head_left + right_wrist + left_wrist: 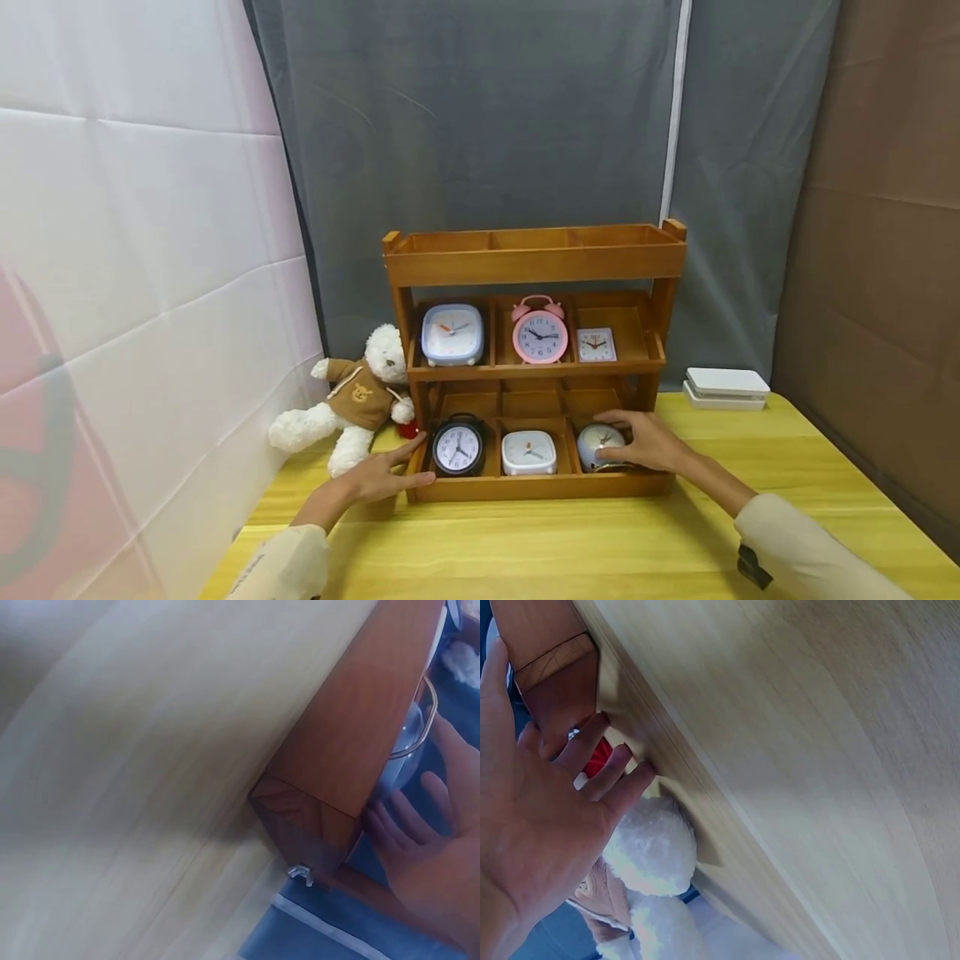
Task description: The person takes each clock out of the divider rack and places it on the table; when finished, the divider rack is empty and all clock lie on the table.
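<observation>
A brown wooden shelf rack (pixel 540 265) stands on the table. My left hand (pixel 378 477) is at its lower left corner, thumb along the front board and fingers spread at the side, near a black alarm clock (pixel 457 448). My right hand (pixel 651 442) holds a round blue-grey alarm clock (pixel 592 440) in the bottom right compartment, its thumb across the dial and its fingers over the top. In the right wrist view, a thin metal loop (pixel 429 724) shows on this clock. Between the hands, a white clock (pixel 528 452) sits in the bottom middle compartment.
The middle tier holds a blue-rimmed clock (pixel 452 333), a pink twin-bell clock (pixel 540 336) and a small square clock (pixel 596 344). A white teddy bear (pixel 363 396) leans at the rack's left. A white box-like object (pixel 726 387) lies at the back right.
</observation>
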Available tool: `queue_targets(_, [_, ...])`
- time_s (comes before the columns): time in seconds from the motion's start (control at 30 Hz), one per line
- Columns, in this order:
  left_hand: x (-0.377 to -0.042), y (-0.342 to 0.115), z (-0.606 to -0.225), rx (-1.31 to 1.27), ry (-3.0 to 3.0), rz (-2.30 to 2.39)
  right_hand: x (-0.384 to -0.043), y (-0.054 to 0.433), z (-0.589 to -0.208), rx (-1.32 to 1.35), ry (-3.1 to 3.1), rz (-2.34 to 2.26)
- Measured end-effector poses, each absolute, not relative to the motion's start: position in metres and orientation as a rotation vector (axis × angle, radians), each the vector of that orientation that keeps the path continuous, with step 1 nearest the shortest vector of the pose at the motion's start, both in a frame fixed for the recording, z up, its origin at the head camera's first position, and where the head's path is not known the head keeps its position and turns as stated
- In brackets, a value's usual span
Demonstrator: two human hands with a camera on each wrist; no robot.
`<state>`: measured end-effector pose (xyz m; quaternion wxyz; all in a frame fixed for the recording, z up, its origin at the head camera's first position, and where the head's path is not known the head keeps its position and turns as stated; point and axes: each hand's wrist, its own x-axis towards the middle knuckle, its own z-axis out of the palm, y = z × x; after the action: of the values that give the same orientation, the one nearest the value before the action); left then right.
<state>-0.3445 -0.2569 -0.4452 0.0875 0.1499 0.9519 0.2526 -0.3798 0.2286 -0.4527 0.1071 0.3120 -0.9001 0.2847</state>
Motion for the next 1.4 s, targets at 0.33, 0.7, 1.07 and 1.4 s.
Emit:
queue_targets(0.33, [-0.343,-0.254,-0.445,0.44,2.834,0.747,-0.385,0.23,-0.451,0.981,-2.687,0.79])
queue_targets(0.7, [-0.345,-0.254,-0.446,0.446,2.832,0.729,-0.389,0.228,-0.454,0.952,-2.7,0.798])
queue_targets(1.07, [-0.345,-0.255,-0.445,0.437,2.848,0.737,-0.391,0.23,-0.444,0.838,-2.571,0.765])
queue_targets(1.4, [-0.346,-0.257,-0.449,0.422,2.847,0.741,-0.373,0.236,-0.418,0.812,-2.551,0.736])
